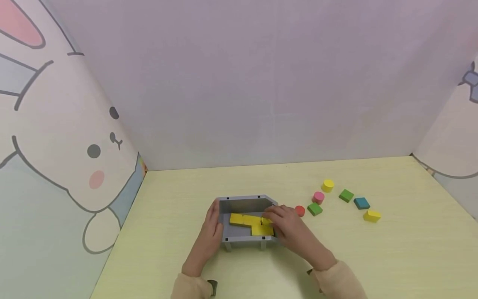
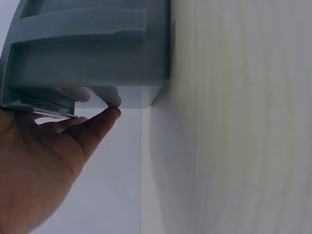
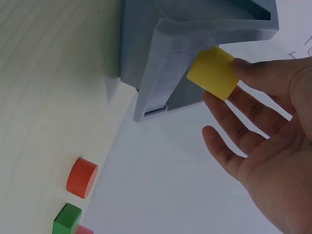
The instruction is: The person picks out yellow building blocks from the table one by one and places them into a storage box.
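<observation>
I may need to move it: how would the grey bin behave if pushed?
The bin will probably keep its shape, since it looks like straight-sided plastic. It seems likelier to slide than tip, sitting broad and low on the table. The yellow blocks inside might shift, as they appear to lie loose.

A pale wood-grain tabletop (image 1: 179, 187) is sitting inside a small, screened-off space that is looking like a play corner. A plain lilac-grey backdrop (image 1: 231, 91) is rising along the far edge, showing faint creases, while a large cartoon rabbit (image 1: 63, 137) is filling much of the left side and another cartoon figure (image 1: 452, 141) is partly showing on the right. Small bright blocks (image 1: 346, 195) are lying about, strengthening that playroom look. Whether a home, a nursery or a studio is surrounding it, the views are not telling.
</observation>
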Action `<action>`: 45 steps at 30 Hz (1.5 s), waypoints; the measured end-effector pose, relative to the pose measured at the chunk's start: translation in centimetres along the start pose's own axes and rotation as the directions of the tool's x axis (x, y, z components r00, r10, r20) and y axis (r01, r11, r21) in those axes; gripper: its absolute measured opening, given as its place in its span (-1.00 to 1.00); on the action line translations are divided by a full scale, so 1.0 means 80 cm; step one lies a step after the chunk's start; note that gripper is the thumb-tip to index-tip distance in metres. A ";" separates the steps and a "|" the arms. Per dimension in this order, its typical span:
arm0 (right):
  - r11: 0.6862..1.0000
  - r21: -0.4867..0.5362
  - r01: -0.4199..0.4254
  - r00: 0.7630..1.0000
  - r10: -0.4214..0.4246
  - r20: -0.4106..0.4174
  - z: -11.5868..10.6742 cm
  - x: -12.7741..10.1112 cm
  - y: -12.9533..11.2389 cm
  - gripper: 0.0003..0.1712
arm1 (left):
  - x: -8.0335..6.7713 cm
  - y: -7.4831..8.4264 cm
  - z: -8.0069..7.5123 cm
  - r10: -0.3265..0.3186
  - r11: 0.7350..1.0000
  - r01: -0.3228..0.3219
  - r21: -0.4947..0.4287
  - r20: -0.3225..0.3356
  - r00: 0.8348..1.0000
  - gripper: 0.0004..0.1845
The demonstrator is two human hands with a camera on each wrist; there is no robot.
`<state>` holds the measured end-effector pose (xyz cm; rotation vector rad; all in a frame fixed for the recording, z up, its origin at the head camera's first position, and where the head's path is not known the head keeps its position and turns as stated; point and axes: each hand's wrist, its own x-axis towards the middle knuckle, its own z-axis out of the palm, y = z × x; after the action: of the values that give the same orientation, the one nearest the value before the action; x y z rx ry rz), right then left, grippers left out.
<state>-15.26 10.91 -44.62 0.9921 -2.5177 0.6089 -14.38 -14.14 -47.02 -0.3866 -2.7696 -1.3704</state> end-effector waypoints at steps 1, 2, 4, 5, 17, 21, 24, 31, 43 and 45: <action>1.000 -0.001 0.005 1.000 -0.005 0.000 0.001 0.001 -0.001 -0.62 | 0.000 -0.001 0.000 0.001 1.000 -0.001 0.004 -0.002 1.000 -0.40; 1.000 0.002 0.009 1.000 -0.009 -0.002 0.001 0.002 -0.002 -0.62 | 0.000 -0.001 0.001 0.000 1.000 0.000 0.005 -0.002 1.000 -0.40; 1.000 0.009 0.016 1.000 -0.016 -0.002 0.002 0.003 -0.004 -0.61 | 0.000 -0.002 0.001 0.001 1.000 -0.001 0.009 -0.003 1.000 -0.40; 1.000 0.015 0.017 1.000 -0.017 -0.001 0.003 0.004 -0.004 -0.61 | 0.000 -0.002 0.001 0.002 1.000 -0.002 0.012 -0.004 1.000 -0.40; 0.998 0.053 0.027 0.998 -0.030 0.056 0.014 0.017 -0.016 -0.61 | 0.001 -0.004 0.001 -0.006 1.000 0.006 0.006 -0.009 1.000 -0.39; 0.996 0.061 0.063 0.996 -0.067 0.066 0.018 0.022 -0.018 -0.63 | 0.001 -0.003 0.001 -0.007 1.000 0.007 0.000 -0.008 1.000 -0.39; 0.995 0.092 0.049 0.993 -0.058 0.104 0.019 0.025 -0.019 -0.64 | 0.001 -0.004 0.001 0.001 1.000 -0.001 0.002 -0.009 1.000 -0.39; 0.987 0.149 0.054 0.988 -0.075 0.136 0.025 0.034 -0.018 -0.67 | 0.001 -0.005 0.001 -0.003 1.000 0.003 0.012 -0.015 1.000 -0.39; 0.981 0.192 -0.008 0.955 -0.050 0.291 0.028 0.048 -0.016 -0.72 | 0.001 -0.002 0.000 -0.001 1.000 0.001 -0.005 -0.013 1.000 -0.39; 0.982 0.188 -0.010 0.953 -0.047 0.299 0.028 0.049 -0.017 -0.72 | 0.001 -0.002 0.000 -0.003 1.000 0.003 -0.006 -0.010 1.000 -0.39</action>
<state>-17.41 6.73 -44.29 1.2604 -2.7496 0.7510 -14.48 -14.23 -47.10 -0.3746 -2.7595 -1.3781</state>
